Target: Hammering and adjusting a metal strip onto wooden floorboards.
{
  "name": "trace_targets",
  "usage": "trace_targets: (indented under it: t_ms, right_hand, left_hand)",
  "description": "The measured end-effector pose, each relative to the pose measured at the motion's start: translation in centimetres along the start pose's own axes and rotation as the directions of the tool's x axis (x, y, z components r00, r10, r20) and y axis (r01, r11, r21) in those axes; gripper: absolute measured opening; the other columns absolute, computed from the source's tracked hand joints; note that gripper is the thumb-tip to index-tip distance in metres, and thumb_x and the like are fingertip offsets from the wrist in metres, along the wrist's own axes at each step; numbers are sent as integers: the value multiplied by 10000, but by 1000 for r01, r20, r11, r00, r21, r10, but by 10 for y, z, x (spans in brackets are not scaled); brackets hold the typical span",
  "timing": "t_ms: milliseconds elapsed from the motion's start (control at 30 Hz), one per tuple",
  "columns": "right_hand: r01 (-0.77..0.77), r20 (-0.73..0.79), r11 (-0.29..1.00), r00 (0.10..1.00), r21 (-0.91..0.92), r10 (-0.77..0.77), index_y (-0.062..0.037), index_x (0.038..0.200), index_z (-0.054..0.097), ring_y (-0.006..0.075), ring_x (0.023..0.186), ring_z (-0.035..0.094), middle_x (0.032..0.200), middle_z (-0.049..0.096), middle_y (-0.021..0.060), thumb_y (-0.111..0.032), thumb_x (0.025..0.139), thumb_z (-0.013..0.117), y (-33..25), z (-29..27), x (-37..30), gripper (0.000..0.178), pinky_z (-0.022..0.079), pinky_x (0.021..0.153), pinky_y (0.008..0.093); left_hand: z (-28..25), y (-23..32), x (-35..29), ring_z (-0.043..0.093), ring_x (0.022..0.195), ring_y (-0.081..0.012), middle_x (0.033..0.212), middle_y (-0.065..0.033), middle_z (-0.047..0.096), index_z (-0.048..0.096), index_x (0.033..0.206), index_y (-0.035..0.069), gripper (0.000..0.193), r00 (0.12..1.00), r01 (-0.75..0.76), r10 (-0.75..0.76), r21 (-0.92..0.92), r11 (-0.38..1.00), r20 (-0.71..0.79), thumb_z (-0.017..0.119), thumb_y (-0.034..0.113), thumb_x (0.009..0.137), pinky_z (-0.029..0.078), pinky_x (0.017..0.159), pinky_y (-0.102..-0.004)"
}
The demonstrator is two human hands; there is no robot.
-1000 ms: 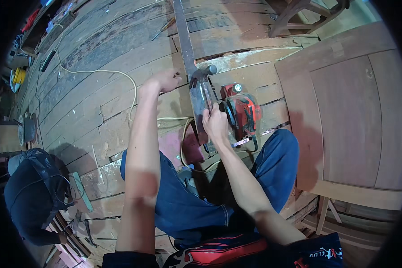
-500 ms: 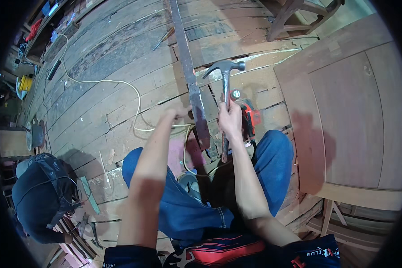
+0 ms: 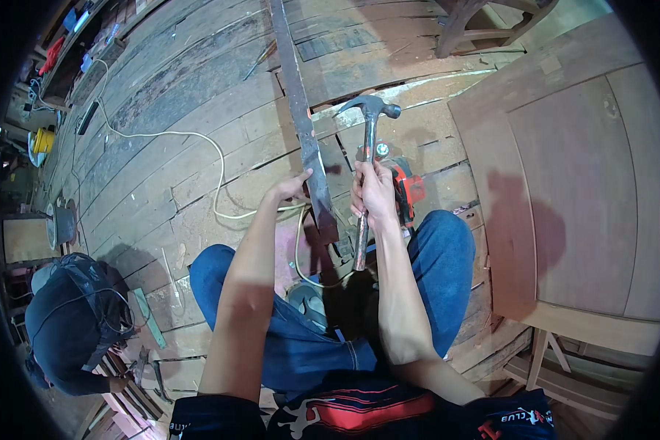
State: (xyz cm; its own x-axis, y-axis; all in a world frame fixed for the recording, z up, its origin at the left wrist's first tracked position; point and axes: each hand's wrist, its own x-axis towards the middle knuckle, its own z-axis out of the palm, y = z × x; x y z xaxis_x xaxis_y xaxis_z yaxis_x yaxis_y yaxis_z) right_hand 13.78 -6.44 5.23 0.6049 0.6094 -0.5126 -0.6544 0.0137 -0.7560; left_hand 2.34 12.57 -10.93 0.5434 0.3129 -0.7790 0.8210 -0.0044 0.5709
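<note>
In my right hand [image 3: 377,192] is a claw hammer [image 3: 369,132], its fingers wrapped round the handle. The hammer stands head away from me, with the claw to the left and the striking face to the right. A long, narrow, dark bar [image 3: 306,125], worn and chipped along its edges, runs from the far side to just between my knees. My left hand [image 3: 293,188] grips its left edge near the close end, thumb against the side; the other fingers are partly hidden by the bar.
Beyond my right hand a red and black power tool [image 3: 411,189] lies on the plank floor. A pale cord [image 3: 216,158] curls across at left. A panelled wooden door [image 3: 572,191] is at right. Another person [image 3: 73,323] bends low at left. A screwdriver-like tool [image 3: 259,60] lies farther off.
My left hand, blurred beside the bar before, now holds its edge. The bar's near end has shifted slightly left. The hammer has dipped a little toward me in my right hand.
</note>
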Motion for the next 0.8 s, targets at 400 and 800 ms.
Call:
trace_targets:
  t_ms: [400, 800]
  right_hand:
    - [-143, 88, 989, 986, 22, 141, -103, 705, 415, 80, 325, 278, 472, 294, -37, -217, 904, 532, 16, -17, 3, 257, 266, 324, 258]
    - [20, 10, 992, 1000, -126, -19, -72, 783, 426, 87, 379, 344, 542, 359, -15, -209, 916, 513, 2, -11, -2, 210, 313, 352, 261]
  left_hand:
    - [-44, 49, -32, 634, 964, -324, 1083, -214, 642, 623, 1091, -9, 484, 993, -11, 103, 805, 594, -62, 459, 412, 917, 494, 808, -419]
    - [75, 28, -107, 613, 1042, -337, 1178, -248, 580, -4, 1508, 232, 938, 988, -138, -5, 891, 433, 156, 577, 170, 774, 498, 844, -417]
